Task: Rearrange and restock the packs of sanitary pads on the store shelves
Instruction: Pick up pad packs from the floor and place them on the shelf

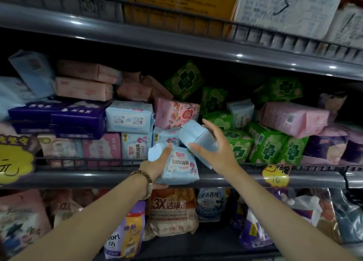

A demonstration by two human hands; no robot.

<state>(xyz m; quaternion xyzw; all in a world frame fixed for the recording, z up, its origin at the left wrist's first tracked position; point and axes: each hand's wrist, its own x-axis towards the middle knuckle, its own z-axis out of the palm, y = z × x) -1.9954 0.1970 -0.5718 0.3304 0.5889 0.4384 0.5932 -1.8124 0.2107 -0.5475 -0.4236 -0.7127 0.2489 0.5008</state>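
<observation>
My left hand [157,165] grips a light blue pad pack with a cartoon print [177,167] from its left side, just in front of the middle shelf's rail [78,161]. My right hand [216,148] holds a plain light blue pack [198,137], tilted, with thumb under and fingers spread over its right end. The two packs touch each other. Behind them on the shelf stand more light blue packs [135,145] and a pink printed pack [174,113].
Green packs [269,143] fill the shelf to the right, purple packs [78,119] and pink packs [82,88] the left. A yellow price tag [276,174] hangs on the shelf edge. Detergent bags [172,211] sit on the shelf below, boxes above.
</observation>
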